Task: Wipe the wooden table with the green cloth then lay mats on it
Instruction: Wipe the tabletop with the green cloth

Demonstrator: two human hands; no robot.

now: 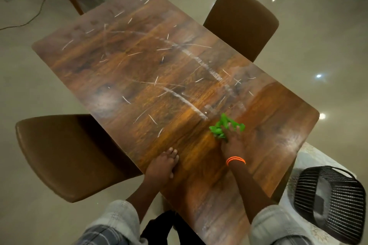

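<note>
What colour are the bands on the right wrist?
The bands are bright orange, seen in the head view just behind the right hand, which presses the green cloth.

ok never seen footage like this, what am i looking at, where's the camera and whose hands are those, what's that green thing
There is one picture, taken by a wide-angle camera worn on a person's head, looking down at their own arms. No machine is involved. The right hand, with orange bangles on its wrist, presses a crumpled green cloth onto the wooden table. The left hand rests flat at the table's near edge. The tabletop shows pale scratches and streaks; no mats lie on it yet. Brown chairs stand beside it, and a black basket sits to the right.
</note>
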